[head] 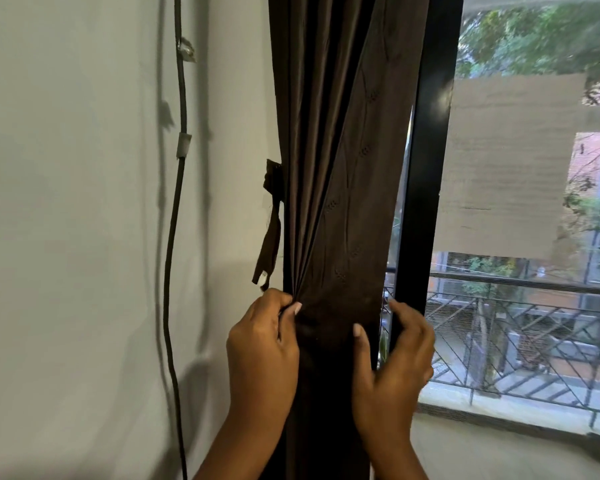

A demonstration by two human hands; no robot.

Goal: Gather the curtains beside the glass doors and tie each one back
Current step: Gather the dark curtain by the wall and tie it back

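Left hand (262,344): bare, no glove, no ring or watch in view.
Right hand (394,362): bare too, likewise without jewellery.
Nails: longish, rounded at the tips, painted in a pale pinkish-white polish (plainest on the left fingertip (297,308) and the right thumb (357,330)).
Wrists: uncovered, no bracelet or band.
Forearms: bare down to the lower edge of the view; no sleeve or cuff reaching into sight.
Markings: no tattoos, plasters or scars to be made out at this sharpness.
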